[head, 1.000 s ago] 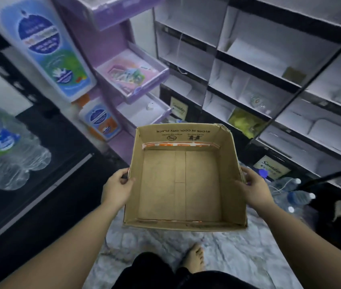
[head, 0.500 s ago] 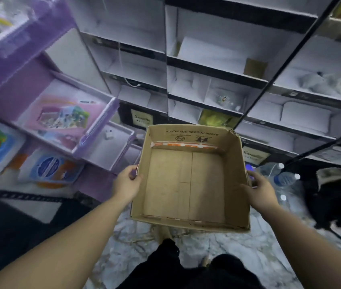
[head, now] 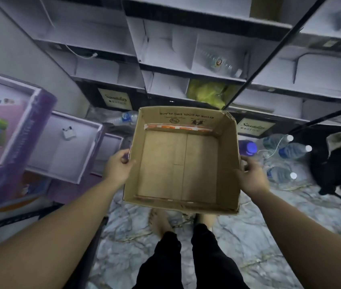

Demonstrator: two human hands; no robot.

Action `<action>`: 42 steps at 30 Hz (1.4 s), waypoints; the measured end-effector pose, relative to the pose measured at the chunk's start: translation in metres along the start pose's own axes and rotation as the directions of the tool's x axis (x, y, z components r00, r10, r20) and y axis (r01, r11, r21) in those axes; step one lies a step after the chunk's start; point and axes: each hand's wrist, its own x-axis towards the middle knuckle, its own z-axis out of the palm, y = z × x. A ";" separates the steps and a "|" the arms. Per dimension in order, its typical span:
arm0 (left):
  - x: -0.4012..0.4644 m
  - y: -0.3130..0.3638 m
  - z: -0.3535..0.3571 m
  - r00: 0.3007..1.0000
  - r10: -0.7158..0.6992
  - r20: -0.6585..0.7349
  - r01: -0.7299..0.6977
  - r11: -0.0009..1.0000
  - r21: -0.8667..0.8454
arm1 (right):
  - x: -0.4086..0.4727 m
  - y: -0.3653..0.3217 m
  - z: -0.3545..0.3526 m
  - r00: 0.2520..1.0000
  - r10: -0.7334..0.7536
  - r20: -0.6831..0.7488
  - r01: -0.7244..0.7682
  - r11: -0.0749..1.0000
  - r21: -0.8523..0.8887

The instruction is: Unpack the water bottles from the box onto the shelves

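Observation:
I hold an open brown cardboard box in front of me, above the marble floor. Nothing lies inside it. My left hand grips its left wall, and my right hand grips its right wall. Several water bottles with white caps lie on the floor to the right of the box. Another bottle lies on the floor behind the box's left corner. A clear bottle lies in a compartment of the white shelves ahead.
A purple display stand with trays stands at the left. A black bag sits on the floor at the right. A yellow bag fills a low shelf compartment. My bare feet are below the box.
My view has swung right and down, away from the bottle rack at the left. The box stays in both hands and now faces the white shelves, with more floor bottles showing.

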 end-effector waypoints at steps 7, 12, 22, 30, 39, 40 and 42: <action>0.081 -0.019 0.060 1.000 -0.016 0.018 0.016 1.000 -0.024 | 0.090 0.034 0.062 1.000 0.009 0.007 -0.009 0.999 -0.036; 0.135 -0.043 0.095 0.998 -0.048 0.044 0.046 0.998 0.043 | 0.142 0.055 0.107 0.999 0.030 0.016 -0.029 0.999 -0.045; 0.218 -0.080 0.161 0.979 -0.092 0.184 0.071 0.990 0.120 | 0.211 0.104 0.180 0.985 0.115 0.130 -0.123 0.991 0.057; 0.202 -0.068 0.167 0.979 -0.065 0.191 0.023 0.977 0.210 | 0.211 0.094 0.179 0.983 0.105 0.152 -0.100 0.994 -0.036; 0.130 -0.010 0.121 0.983 -0.019 0.181 -0.017 0.980 0.197 | 0.155 0.031 0.119 0.985 0.034 0.168 -0.011 0.991 -0.136; 0.118 -0.001 0.112 0.983 -0.003 0.181 -0.033 0.980 0.194 | 0.145 0.023 0.110 0.985 0.027 0.168 -0.003 0.990 -0.140; 0.098 0.011 0.097 0.982 0.027 0.184 -0.059 0.983 0.172 | 0.125 0.008 0.093 0.986 0.007 0.165 0.016 0.990 -0.141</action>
